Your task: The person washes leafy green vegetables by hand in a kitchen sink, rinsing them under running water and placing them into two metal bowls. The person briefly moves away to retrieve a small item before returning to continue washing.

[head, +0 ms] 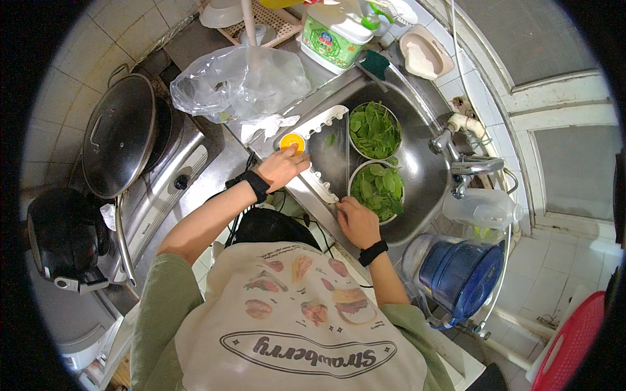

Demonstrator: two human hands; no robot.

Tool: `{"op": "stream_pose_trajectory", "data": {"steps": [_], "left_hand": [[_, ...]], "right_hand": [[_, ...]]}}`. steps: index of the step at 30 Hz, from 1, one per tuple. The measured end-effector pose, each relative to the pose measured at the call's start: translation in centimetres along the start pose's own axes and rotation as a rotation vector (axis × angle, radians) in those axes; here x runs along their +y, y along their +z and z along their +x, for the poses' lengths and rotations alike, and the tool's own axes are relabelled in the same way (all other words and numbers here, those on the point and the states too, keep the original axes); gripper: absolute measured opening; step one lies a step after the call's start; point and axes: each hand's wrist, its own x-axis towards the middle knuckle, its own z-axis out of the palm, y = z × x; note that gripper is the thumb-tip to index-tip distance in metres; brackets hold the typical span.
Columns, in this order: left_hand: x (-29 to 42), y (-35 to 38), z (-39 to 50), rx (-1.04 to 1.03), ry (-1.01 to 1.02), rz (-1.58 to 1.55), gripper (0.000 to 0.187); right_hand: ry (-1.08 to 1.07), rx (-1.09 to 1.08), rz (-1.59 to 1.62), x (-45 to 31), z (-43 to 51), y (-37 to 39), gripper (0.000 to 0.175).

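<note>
A white V-shaped plastic sink frame (320, 184) with pegs along its arms lies at the sink's near left corner. My left hand (281, 168) rests fingertips on the round orange hub (291, 141) where its arms meet. At the other end of the near arm, the fingers of my right hand (358, 221) close on the tip. A thin straight line spans between the two arm ends. A green leaf (330, 140) shows within the frame. Beside it, two round containers hold leafy greens (374, 129), (376, 188) in the steel sink (423, 195).
A clear plastic bag (239, 83) and crumpled white tissue (268, 127) lie on the counter. Behind them stands a green-and-white tub (332, 41). The faucet (472, 166) is right; a blue-lidded pitcher (455, 278) stands nearer. A lidded pan (120, 137) sits on the left stove.
</note>
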Motion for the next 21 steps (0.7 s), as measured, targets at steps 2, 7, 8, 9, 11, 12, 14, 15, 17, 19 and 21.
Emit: {"op": "stream_pose_trajectory", "data": {"steps": [2, 7, 8, 9, 11, 12, 14, 15, 17, 19, 21], "left_hand": [[0.0, 0.0, 0.0, -0.006, -0.017, -0.016, 0.033], [-0.2, 0.0, 0.2, 0.003, 0.003, -0.007, 0.031], [-0.2, 0.0, 0.2, -0.004, 0.006, -0.002, 0.031], [-0.3, -0.1, 0.2, -0.001, 0.009, 0.000, 0.031], [-0.3, -0.2, 0.3, 0.003, 0.015, 0.009, 0.031], [-0.2, -0.3, 0.3, 0.004, 0.009, 0.006, 0.032], [-0.2, -0.5, 0.4, -0.002, -0.006, 0.006, 0.034], [-0.1, -0.6, 0.5, -0.034, -0.029, 0.000, 0.035], [-0.2, -0.8, 0.8, -0.084, -0.070, -0.014, 0.037], [-0.5, -0.9, 0.9, -0.081, -0.039, -0.035, 0.038], [-0.7, -1.0, 1.0, -0.069, -0.013, -0.048, 0.039]], "right_hand": [[0.024, 0.011, -0.033, 0.2, 0.0, 0.0, 0.015], [0.071, 0.016, -0.026, 1.0, 0.6, -0.2, 0.018], [0.077, 0.013, -0.026, 1.1, 0.7, -0.2, 0.018], [0.072, 0.018, -0.029, 1.2, 0.8, -0.2, 0.019], [0.094, 0.006, -0.029, 1.3, 0.9, -0.2, 0.019], [0.100, 0.004, -0.032, 1.3, 0.9, -0.1, 0.019], [0.101, 0.016, -0.030, 1.4, 0.9, 0.0, 0.020], [0.101, 0.022, -0.029, 1.4, 0.9, 0.0, 0.021], [0.104, 0.020, -0.035, 1.3, 0.7, 0.1, 0.022], [0.114, 0.010, -0.039, 1.2, 0.5, 0.1, 0.022], [0.130, -0.013, -0.044, 1.0, 0.3, 0.0, 0.022]]}}
